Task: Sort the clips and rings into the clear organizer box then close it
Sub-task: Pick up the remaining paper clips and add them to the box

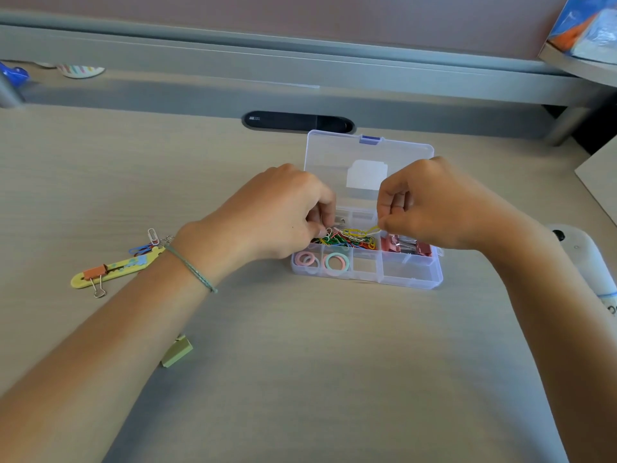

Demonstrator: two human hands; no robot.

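Note:
The clear organizer box (410,279) sits mid-desk with its lid (337,155) standing open. Colourful paper clips (347,241) fill a middle compartment, pink binder clips (407,247) lie to their right, and pastel rings (336,263) rest in front compartments. My left hand (277,212) pinches clips at the pile's left edge. My right hand (434,205) pinches a yellow paper clip (362,232) linked with others above the pile. To the left, loose paper clips (147,243) and an orange binder clip (95,274) lie on the desk. A green binder clip (177,352) peeks out under my left forearm.
A yellow utility knife (113,270) lies at the left beside the loose clips. A white device (587,262) rests at the right edge. A black cable grommet (297,121) sits behind the box, below a raised shelf (300,65).

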